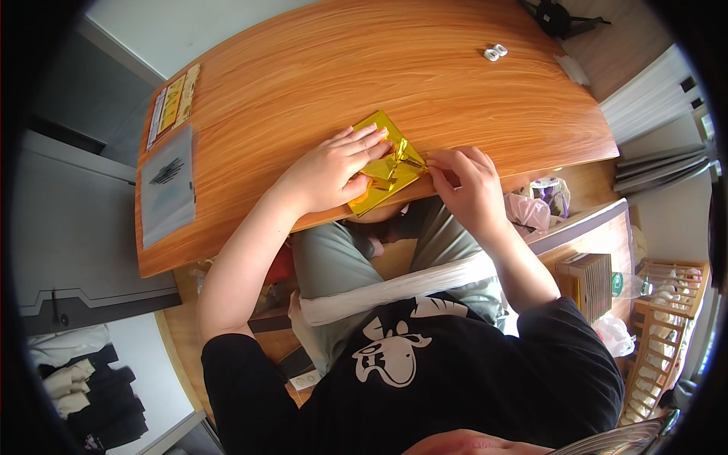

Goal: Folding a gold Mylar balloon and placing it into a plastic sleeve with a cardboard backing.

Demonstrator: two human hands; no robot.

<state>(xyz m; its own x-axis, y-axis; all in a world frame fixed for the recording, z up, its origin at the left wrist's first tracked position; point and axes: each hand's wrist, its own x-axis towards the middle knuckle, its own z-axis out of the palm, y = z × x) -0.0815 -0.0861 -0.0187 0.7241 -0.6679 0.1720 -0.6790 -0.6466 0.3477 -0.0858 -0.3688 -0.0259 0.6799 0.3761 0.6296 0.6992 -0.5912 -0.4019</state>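
A shiny gold foil sheet [370, 203] lies near the table's front edge, its middle creased and drawn up into a gathered point toward the right. My left hand [326, 173] rests on the foil's left side with its fingers stretched out flat and its thumb lower down. At the right corner, my right hand [469, 188] pinches the gathered end of the foil between thumb and fingertips. What lies under the left palm is hidden.
The wood-grain table [303, 83] curves along its edges. A translucent folder [168, 186] and a yellow printed sheet [173, 105] lie at its left end. Two small white ring-shaped things [495, 52] sit far right. Plastic bags [531, 208] are beyond the right edge.
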